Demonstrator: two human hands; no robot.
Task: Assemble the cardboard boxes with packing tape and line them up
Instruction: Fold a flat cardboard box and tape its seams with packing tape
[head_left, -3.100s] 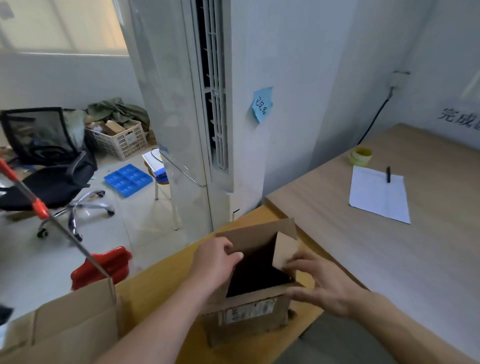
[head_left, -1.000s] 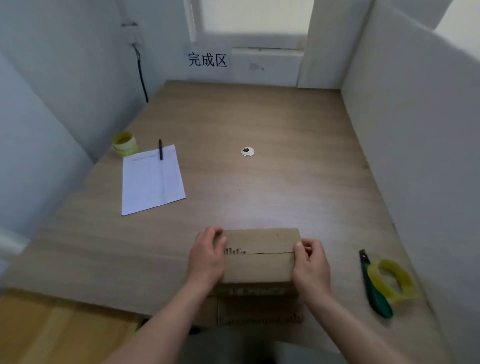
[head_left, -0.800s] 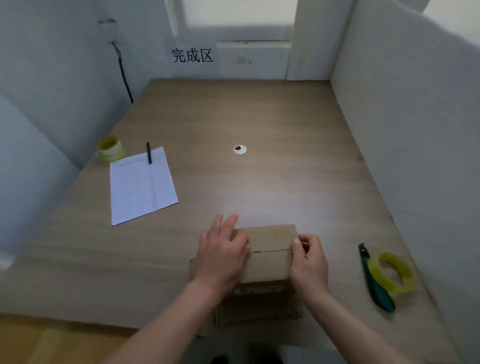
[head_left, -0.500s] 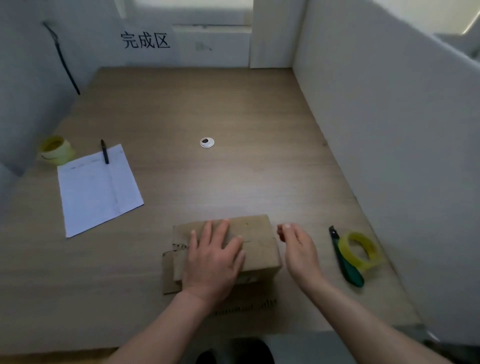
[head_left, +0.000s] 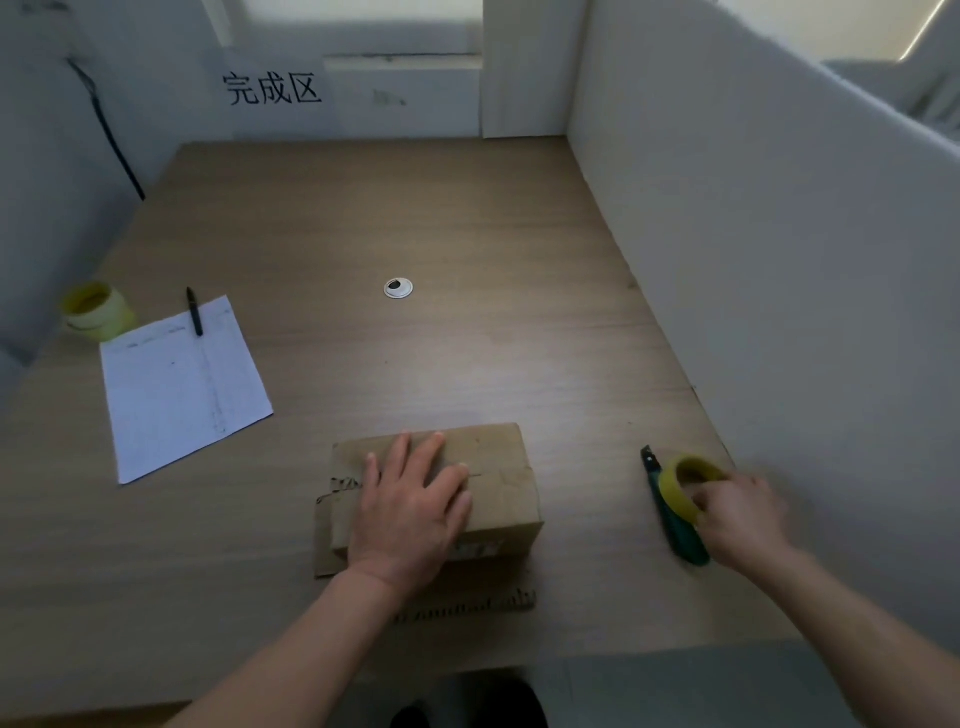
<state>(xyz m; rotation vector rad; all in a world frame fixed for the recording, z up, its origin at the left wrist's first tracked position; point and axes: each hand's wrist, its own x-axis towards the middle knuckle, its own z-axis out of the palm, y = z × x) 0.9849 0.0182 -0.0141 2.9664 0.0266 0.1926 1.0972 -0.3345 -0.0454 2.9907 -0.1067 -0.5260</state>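
Note:
A brown cardboard box lies on the wooden table near its front edge, top flaps folded down with the seam across the middle. My left hand presses flat on the left half of the top, fingers spread. To the right lies a tape dispenser with a green handle and a yellow roll. My right hand, blurred, has its fingers curled round the roll. One loose flap sticks out at the box's left side.
A white sheet of paper with a black pen lies at the left, and a second yellow tape roll behind it. A round cable grommet sits mid-table. A white partition walls the right side.
My right hand left the box's right end and moved right onto the tape dispenser. My left hand slid from the box's left end onto its top and stays flat there.

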